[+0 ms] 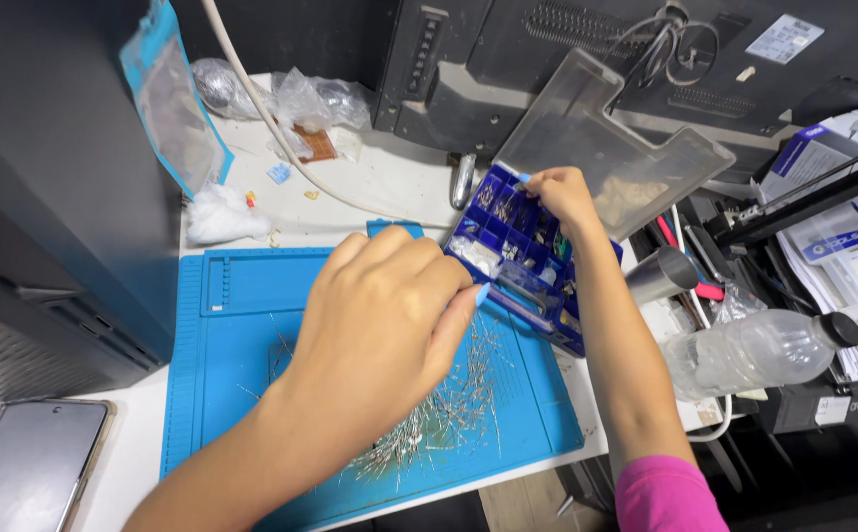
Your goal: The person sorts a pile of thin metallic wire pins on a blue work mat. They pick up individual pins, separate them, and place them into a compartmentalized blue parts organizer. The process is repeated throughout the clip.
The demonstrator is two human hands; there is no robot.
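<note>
Two hands sorting wire-leaded components from a blue work mat into a compartment box.

We see our left hand curled over the component pile on the mat, fingers bunched; whether they grip any we cannot tell. Our right hand, beyond the mat's far right corner, pinches something small over the blue compartment box, its clear lid open. Most components remain loose on the mat.

Bare forearms; right arm in pink sleeve (short); light-blue painted nails.
</note>
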